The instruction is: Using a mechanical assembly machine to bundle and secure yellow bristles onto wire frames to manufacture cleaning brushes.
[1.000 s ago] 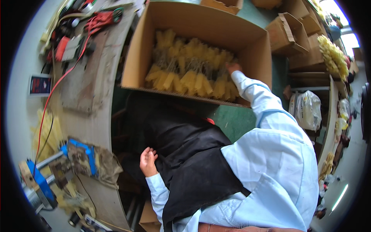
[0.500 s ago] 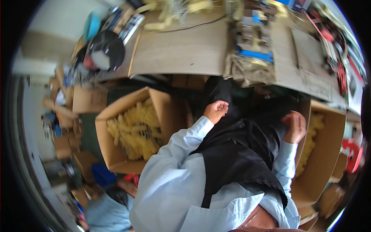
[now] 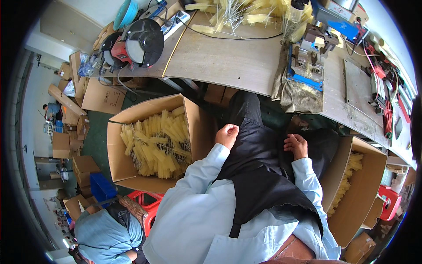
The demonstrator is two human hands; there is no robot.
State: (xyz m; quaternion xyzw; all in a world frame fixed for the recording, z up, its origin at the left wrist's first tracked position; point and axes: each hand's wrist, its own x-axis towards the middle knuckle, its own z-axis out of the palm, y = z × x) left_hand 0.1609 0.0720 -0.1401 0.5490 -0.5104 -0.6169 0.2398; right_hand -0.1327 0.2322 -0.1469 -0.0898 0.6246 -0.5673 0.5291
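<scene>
My left hand (image 3: 227, 136) is above my left thigh, its fingers curled in with nothing visible in them. My right hand (image 3: 296, 146) hovers over the black apron (image 3: 270, 189) in my lap, fingers loosely bent and slightly apart, holding nothing I can see. Left of me, nearer my left hand, a cardboard box (image 3: 119, 152) holds many yellow bristle brushes (image 3: 160, 141) with thin wire stems. Another cardboard box (image 3: 362, 193) on my right contains similar yellow brushes (image 3: 345, 185), partly hidden by its wall.
Ahead stands a workbench (image 3: 228, 55) bearing a blue-and-metal press fixture (image 3: 310, 61), a cloth (image 3: 303, 97), piled brushes (image 3: 246, 13) and a black cable. A cut-off saw (image 3: 143, 44) is at far left. Behind left, a person (image 3: 107, 231) sits near a red stool (image 3: 149, 202).
Both hands have drawn apart from their earlier places: the left shifted left and nearer me, the right moved left over my lap. My head view has turned, showing more bench and the person.
</scene>
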